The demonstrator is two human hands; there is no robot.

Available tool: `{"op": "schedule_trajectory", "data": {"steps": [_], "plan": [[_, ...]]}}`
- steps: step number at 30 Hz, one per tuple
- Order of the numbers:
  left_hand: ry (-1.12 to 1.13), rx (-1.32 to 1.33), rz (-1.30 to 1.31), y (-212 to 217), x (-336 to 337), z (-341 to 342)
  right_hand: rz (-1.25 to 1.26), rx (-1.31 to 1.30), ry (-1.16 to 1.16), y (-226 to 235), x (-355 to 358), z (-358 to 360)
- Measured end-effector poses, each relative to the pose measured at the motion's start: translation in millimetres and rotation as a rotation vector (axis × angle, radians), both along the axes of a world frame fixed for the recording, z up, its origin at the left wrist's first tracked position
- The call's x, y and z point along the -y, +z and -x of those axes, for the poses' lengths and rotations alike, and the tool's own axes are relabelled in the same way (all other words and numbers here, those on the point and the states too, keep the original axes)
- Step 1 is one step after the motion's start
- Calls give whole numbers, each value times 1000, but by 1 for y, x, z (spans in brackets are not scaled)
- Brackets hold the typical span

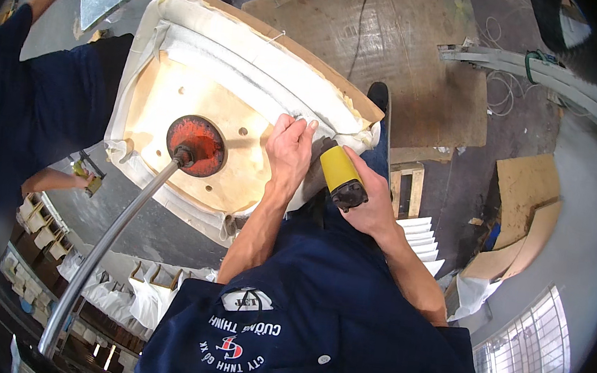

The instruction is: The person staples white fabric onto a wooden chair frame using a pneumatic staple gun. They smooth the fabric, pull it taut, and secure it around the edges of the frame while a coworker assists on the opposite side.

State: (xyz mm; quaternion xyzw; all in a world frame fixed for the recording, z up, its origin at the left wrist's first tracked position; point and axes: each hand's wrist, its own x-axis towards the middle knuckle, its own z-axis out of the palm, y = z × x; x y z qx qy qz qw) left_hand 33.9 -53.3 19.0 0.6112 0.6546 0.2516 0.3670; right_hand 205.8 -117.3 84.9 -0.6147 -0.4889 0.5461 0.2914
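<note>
In front of me is an upholstered seat (230, 152) with a bare pale wooden board in its middle and white fabric (210, 58) folded round its padded edge. My left hand (290, 146) is closed at the near right edge of the seat, its fingers curled on the fabric. My right hand (376, 202) grips a yellow and black staple gun (341, 170). The gun's nose points at the fabric edge, just right of my left hand; whether it touches is hidden. A red round disc (206, 150) on a bent metal rod (121, 234) rests over the wooden board.
Another person (63, 92) in dark blue stands at the left, a hand close to a second yellow tool (91, 179). Cardboard sheets (425, 62) lie on the floor beyond the seat. A pale curved bar (540, 68) and cardboard pieces (524, 197) are at the right.
</note>
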Motion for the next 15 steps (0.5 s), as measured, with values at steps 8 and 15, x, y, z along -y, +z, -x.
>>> {"op": "schedule_trajectory", "data": {"steps": [8, 15], "plan": [[82, 108, 90, 1, -11, 3, 34, 84, -37, 2, -20, 16], [53, 130, 162, 6, -27, 5, 120, 168, 2, 1, -30, 24]]}}
